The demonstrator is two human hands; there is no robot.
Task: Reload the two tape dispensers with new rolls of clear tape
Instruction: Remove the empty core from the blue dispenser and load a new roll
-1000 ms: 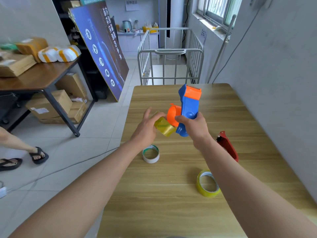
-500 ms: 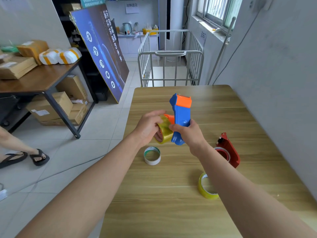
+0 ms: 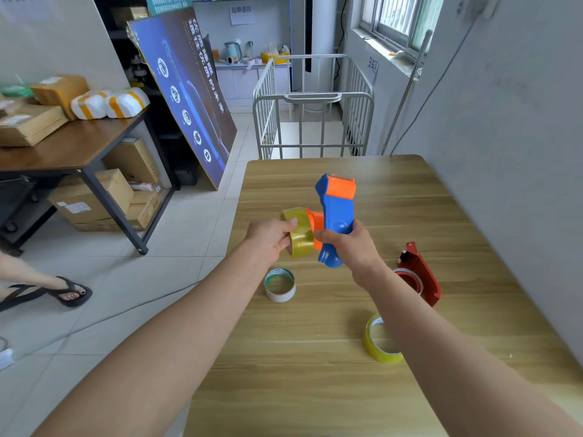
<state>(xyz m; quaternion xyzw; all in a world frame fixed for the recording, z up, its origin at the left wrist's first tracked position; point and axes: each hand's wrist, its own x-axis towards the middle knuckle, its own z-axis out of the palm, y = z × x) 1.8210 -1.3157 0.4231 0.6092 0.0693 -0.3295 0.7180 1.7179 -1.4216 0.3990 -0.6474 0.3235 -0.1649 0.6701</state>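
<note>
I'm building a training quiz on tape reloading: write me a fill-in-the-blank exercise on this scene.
1. The left hand holds a ___ roll of tape.
2. The right hand grips the blue dispenser, which has an ___ hub.
3. The red dispenser lies on the table, near the ___ forearm.
4. An empty ___ core stands on the table.
Missing words: yellow, orange, right, white.

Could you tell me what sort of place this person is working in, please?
Probably a parcel depot or packing room: wrapped parcels lie on the side table, cardboard boxes sit under it, and a metal roll cage stands beyond the wooden table.
</note>
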